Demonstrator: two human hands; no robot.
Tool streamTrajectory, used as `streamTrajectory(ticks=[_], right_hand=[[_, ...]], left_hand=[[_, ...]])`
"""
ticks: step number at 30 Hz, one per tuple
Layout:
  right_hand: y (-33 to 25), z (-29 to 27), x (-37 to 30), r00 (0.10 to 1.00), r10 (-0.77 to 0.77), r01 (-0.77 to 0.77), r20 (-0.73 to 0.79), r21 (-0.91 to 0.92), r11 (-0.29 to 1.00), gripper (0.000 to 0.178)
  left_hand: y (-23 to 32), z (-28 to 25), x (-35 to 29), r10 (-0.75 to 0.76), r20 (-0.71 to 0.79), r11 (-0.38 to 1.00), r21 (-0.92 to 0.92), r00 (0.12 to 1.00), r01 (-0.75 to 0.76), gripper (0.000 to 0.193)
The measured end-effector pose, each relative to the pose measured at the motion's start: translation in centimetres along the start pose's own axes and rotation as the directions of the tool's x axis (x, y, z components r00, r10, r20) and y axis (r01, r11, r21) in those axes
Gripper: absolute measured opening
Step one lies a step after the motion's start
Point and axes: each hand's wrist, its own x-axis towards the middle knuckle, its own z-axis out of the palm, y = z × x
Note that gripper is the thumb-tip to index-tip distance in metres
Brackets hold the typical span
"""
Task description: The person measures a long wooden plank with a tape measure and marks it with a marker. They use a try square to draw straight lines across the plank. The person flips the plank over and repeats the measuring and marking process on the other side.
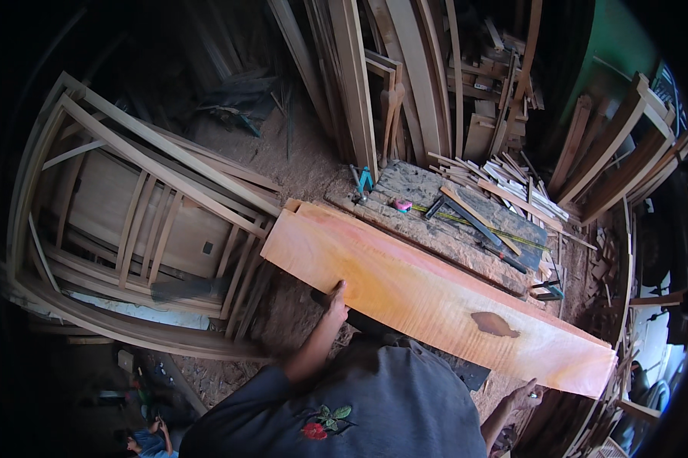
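While the thumb of the left hand [335, 305] lies over the near edge of a long wooden board [420, 294], its other fingers pass out of sight below; the hand holds the board between them. One finger of the right hand [521, 397], which wears a ring [534, 395], reaches the same edge near the right end; how far its fingers are open, or whether they grip, cannot be told. The board lies just ahead of both hands, broad face upward. Its long axis runs obliquely, one end farther off beyond the left thumb, the other nearer and just past the right fingers. A dark brown patch [494, 324] marks the face between the hands, nearer the right. Beyond the board from the fingers, a workbench [393, 179] bears a turquoise clamp [366, 182] and a pink tape measure [402, 204]. Left of the left fingers stand wooden frames [157, 164].
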Motion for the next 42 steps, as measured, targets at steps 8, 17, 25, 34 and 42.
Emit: streamTrajectory(ticks=[8, 17, 25, 34, 42], right_hand=[[-0.7, 3.1, -4.7, 0.818, 0.533, -0.557, 0.217, 0.527, 0.641, 0.03], [-3.1, 3.6, -4.5, 0.799, 0.591, -0.54, 0.11, 0.563, 0.626, 0.012], [-1.6, 4.0, -5.9, 0.73, 0.669, -0.617, 0.143, 0.559, 0.554, 0.032], [-4.0, 0.6, -0.8, 0.768, 0.609, -0.604, 0.197, 0.539, 0.587, 0.021], [-5.7, -2.8, -2.9, 0.894, 0.446, -0.376, 0.046, 0.62, 0.689, 0.021]], left_hand=[[2.7, -2.8, 0.9, -0.235, 0.323, 0.971, 0.127, 0.917, 0.204, 0.057], [6.5, -0.6, -0.4, -0.289, 0.267, 0.887, 0.435, 0.919, 0.153, 0.044], [8.6, 0.8, -2.5, -0.297, 0.289, 0.81, 0.58, 0.91, 0.08, 0.039], [11.6, 3.8, -8.9, -0.283, 0.521, 0.564, 0.77, 0.805, -0.299, 0.039], [8.6, 8.7, -8.1, 0.221, 0.729, 0.053, 0.655, 0.648, -0.754, 0.038]])
